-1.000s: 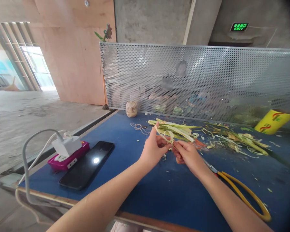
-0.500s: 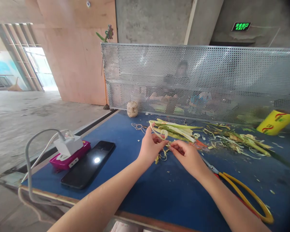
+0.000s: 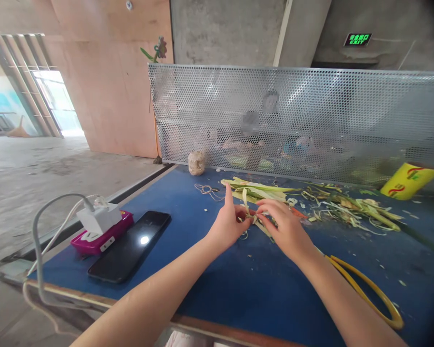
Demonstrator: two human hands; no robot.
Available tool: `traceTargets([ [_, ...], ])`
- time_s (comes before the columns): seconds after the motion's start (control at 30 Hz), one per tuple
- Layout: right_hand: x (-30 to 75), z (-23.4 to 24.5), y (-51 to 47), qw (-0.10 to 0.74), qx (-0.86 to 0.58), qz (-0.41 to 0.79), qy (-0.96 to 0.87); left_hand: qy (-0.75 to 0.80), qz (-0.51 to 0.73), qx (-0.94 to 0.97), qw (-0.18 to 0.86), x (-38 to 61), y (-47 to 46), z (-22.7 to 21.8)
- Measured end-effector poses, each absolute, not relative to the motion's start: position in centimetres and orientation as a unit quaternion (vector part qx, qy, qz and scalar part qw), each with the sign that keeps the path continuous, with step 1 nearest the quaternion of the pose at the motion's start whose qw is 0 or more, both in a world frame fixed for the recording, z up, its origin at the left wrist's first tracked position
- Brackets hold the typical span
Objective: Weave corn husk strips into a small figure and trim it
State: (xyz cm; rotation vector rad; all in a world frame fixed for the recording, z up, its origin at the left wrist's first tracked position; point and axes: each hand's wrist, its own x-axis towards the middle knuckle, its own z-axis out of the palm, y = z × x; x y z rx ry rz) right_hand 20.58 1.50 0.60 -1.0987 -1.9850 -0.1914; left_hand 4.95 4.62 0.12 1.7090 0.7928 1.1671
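Note:
My left hand (image 3: pixel 230 219) pinches a pale, narrow strip of leaf (image 3: pixel 245 196) between thumb and fingers, its index finger pointing up. Close against it, my right hand (image 3: pixel 279 222) is closed on the same piece of leaf strip, fingertips nearly touching those of the left. Part of the strip hangs below and between the hands; just how it is folded or knotted there is hidden by the fingers. Right behind the hands lies a pile of long green and cream leaves (image 3: pixel 271 189). A thin loop of brown string (image 3: pixel 210 191) rests left of that pile.
Leaf scraps (image 3: pixel 350 207) lie at the right, near a yellow roll (image 3: pixel 409 181). Yellow-handled scissors (image 3: pixel 376 294) sit partly under my right forearm. On the left are a black phone (image 3: pixel 130 246) and a purple power strip (image 3: pixel 103 238). A perforated metal screen (image 3: pixel 217 111) bounds the back; people sit behind it.
My right hand has come closer to the left and raised its fingers over the strip. The strip's upright end now stands straighter between the hands. The view has shifted slightly.

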Motion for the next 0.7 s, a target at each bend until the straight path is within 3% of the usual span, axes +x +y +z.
traceTargets([
  [0.17,20.91,0.36,1.97,0.427,-0.480,0.006,-0.766,0.289,0.450,0.709,0.459,4.97,4.49,0.34],
  [0.7,20.48,0.86,1.24,0.419,-0.536,0.103,-0.726,0.333,0.471,0.694,0.432,4.77,4.52,0.46],
])
